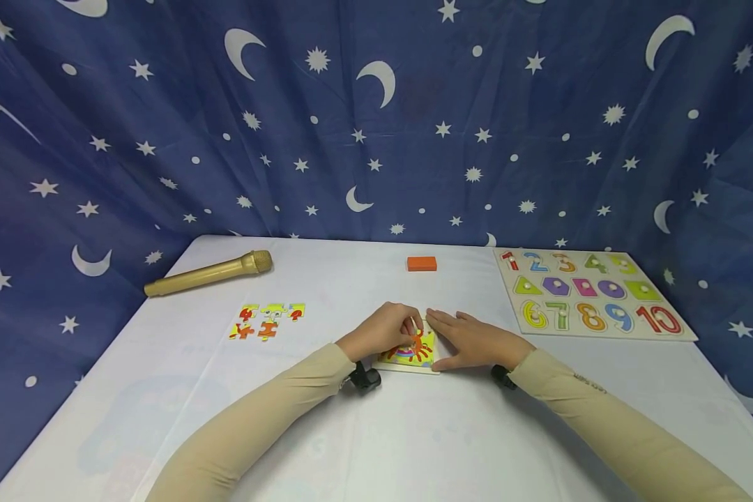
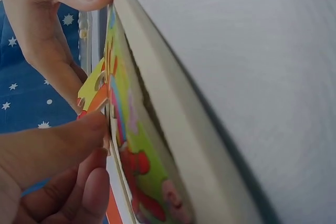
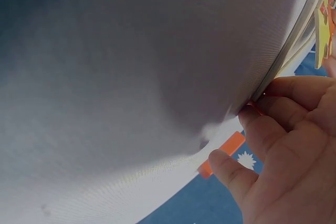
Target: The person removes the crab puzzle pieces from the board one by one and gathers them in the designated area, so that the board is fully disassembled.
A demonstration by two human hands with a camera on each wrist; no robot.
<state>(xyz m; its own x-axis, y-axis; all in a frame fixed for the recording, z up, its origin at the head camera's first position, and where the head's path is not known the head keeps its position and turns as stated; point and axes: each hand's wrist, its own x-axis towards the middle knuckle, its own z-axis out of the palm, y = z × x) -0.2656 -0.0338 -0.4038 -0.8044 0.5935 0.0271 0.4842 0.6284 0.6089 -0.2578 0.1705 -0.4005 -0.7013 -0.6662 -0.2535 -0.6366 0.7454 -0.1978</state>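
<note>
A small jigsaw board (image 1: 408, 370) with a pale frame lies on the table, partly filled with a crab picture (image 1: 420, 351) on yellow. My left hand (image 1: 384, 330) is over its upper left part, pinching a yellow and orange puzzle piece (image 2: 93, 92) between thumb and fingers. In the left wrist view that piece stands tilted up from the board's face. My right hand (image 1: 473, 340) rests along the board's right edge, fingers mostly extended, thumb near the lower corner. In the right wrist view, its fingertips (image 3: 252, 116) touch the frame. The left hand hides part of the picture.
Several loose puzzle pieces (image 1: 268, 330) lie to the left. Behind them is a gold microphone (image 1: 208, 274). An orange block (image 1: 422, 264) sits beyond the hands, and a number-and-shape peg board (image 1: 586, 291) lies at the right. A starry blue curtain (image 1: 376, 139) hangs behind the table.
</note>
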